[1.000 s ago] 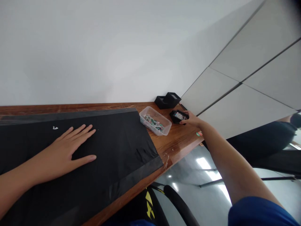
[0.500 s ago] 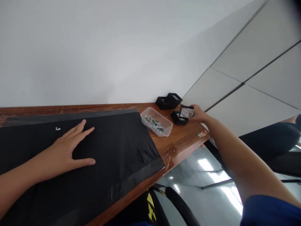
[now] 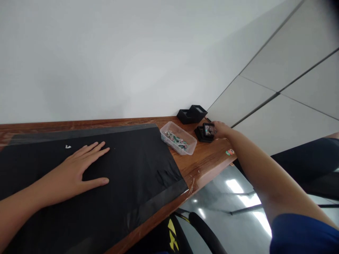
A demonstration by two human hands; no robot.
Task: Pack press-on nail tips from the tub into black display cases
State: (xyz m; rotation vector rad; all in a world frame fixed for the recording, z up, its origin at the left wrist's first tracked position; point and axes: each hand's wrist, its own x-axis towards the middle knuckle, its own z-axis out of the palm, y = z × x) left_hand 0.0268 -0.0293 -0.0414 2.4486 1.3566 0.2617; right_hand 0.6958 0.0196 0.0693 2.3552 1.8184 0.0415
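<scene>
My left hand (image 3: 79,168) lies flat on the black mat (image 3: 119,183), fingers stretched out, holding nothing. My right hand (image 3: 220,129) reaches far right and grips a small black box (image 3: 209,129) with shiny contents, resting on or just above another small black box (image 3: 201,134). A clear plastic tub (image 3: 178,138) with several small green and silver pieces stands just left of it on the wooden table (image 3: 203,158).
Two empty black boxes (image 3: 192,113) sit at the table's far corner by the white wall. A tiny white scrap (image 3: 68,146) lies on the mat. Small coloured bits (image 3: 229,152) lie near the table edge. A chair (image 3: 185,229) stands below.
My right hand lifted the small black box off the table, then lowered it back toward the other box. My left hand's fingers shifted slightly on the mat.
</scene>
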